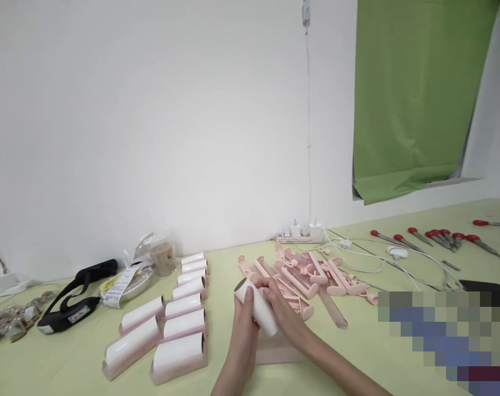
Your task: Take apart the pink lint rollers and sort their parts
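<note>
Both hands, left hand (245, 314) and right hand (283, 312), have fingers wrapped round a white roll (258, 307) just above a pink cover (276, 352) on the table (357, 341); it looks light, stiff-cored and probably tacky, so I'd grip the ends, with pink handles (307, 278) piled beyond.

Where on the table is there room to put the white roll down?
Bare table lies right of the right hand, before the pink handles. A strip runs between the finished rollers and left hand. The handles and the wall edge are crowded.
</note>
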`<state>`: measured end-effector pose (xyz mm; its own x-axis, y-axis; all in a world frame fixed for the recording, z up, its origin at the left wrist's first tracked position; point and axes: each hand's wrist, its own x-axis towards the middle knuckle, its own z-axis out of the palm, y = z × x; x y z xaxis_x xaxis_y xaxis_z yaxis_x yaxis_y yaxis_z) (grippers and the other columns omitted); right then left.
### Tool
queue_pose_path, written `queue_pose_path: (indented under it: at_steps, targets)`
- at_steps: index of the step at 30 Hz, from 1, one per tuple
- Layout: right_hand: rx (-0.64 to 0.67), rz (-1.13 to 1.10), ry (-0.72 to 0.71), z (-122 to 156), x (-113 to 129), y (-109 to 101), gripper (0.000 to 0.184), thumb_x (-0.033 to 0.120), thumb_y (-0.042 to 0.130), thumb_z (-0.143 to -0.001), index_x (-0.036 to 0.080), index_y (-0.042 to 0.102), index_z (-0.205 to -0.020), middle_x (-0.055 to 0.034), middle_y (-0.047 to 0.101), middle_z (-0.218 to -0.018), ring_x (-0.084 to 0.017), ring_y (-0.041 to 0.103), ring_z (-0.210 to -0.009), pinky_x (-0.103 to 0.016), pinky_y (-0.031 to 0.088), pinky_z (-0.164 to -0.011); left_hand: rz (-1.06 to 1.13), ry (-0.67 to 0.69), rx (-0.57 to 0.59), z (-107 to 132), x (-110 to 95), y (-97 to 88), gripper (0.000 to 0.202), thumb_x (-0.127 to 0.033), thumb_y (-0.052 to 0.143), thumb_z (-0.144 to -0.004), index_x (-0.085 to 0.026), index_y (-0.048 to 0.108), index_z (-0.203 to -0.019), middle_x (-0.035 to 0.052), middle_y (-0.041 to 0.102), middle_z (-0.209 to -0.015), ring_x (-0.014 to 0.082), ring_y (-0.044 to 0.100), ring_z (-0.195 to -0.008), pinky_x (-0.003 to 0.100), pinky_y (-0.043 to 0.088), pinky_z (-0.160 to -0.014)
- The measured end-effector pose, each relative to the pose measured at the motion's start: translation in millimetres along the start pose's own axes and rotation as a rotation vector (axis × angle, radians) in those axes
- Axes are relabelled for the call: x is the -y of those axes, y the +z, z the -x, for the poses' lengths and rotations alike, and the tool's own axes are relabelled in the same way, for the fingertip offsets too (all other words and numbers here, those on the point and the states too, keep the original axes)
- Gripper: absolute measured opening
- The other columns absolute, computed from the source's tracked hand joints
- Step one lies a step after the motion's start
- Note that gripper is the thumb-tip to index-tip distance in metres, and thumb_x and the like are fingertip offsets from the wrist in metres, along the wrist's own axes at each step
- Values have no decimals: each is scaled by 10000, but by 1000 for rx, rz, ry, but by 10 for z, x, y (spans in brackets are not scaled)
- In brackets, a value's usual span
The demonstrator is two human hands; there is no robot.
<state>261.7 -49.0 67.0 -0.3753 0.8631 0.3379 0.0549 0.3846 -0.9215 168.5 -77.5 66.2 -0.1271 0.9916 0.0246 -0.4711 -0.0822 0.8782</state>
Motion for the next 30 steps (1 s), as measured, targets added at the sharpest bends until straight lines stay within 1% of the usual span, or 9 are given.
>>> queue_pose_path:
  at_steps: [4,6,9,12,15,19,24,27,30]
  targets:
    - [-107,-259,25,-38,-22,-122,252,399,498,-761,229,473,-945,-7,513,-916,-157,513,-803,-285,468,-679,-26,36,-66,61,-64,-81,465,-528,444,-746,-168,473,-1039,97,577,-1052,204,557,-946,252,464,-722]
    - [-173,-337,20,-39,18,-200,293,414,558,-718,219,506,-931,0,512,-858,-140,515,-724,-272,487,-616,-215,74,-86,111,-68,-122,400,-506,485,-718,-165,493,-928,79,619,-887,199,597,-799,260,472,-639]
    - [-203,-385,23,-10,113,-257,261,423,564,-721,196,547,-850,24,488,-683,-96,465,-552,-212,449,-472,-640,278,-52,177,-54,-154,269,-416,560,-670,-193,484,-800,24,599,-716,180,588,-653,264,460,-583]
    - [-150,-351,-10,29,165,-225,263,432,560,-722,173,557,-675,14,477,-679,-83,436,-522,-176,368,-400,-994,532,5,207,-20,-179,270,-316,573,-660,-218,476,-892,26,606,-835,182,595,-742,265,461,-639]
    - [-138,-223,-40,35,133,-179,287,435,589,-694,166,561,-599,-13,483,-743,-110,465,-597,-191,368,-426,-1167,642,18,195,34,-221,459,-277,549,-670,-209,359,-1083,47,606,-911,184,613,-752,274,478,-603]
    - [-159,-54,-85,11,58,-177,262,434,604,-680,179,598,-623,-42,490,-820,-174,505,-769,-262,428,-616,-1292,718,52,163,88,-273,534,-266,538,-696,-209,269,-1153,43,609,-890,183,626,-724,267,484,-551]
    - [-226,152,-102,20,56,-215,229,434,587,-695,205,570,-677,-32,506,-826,-198,498,-837,-329,385,-774,-1312,737,87,174,81,-267,563,-256,552,-704,-227,256,-1182,51,612,-941,192,626,-777,279,497,-587]
    - [-258,211,-110,14,38,-222,271,437,560,-716,196,507,-604,-16,491,-775,-189,506,-788,-324,379,-759,-1264,743,73,201,58,-241,534,-252,544,-722,-242,265,-1177,53,607,-965,185,622,-795,272,498,-607]
    - [-234,151,-108,1,6,-201,280,437,524,-743,197,469,-609,-11,496,-713,-180,505,-721,-299,400,-686,-1248,773,105,214,41,-231,537,-241,535,-734,-262,259,-1194,54,592,-1015,184,614,-831,270,496,-634]
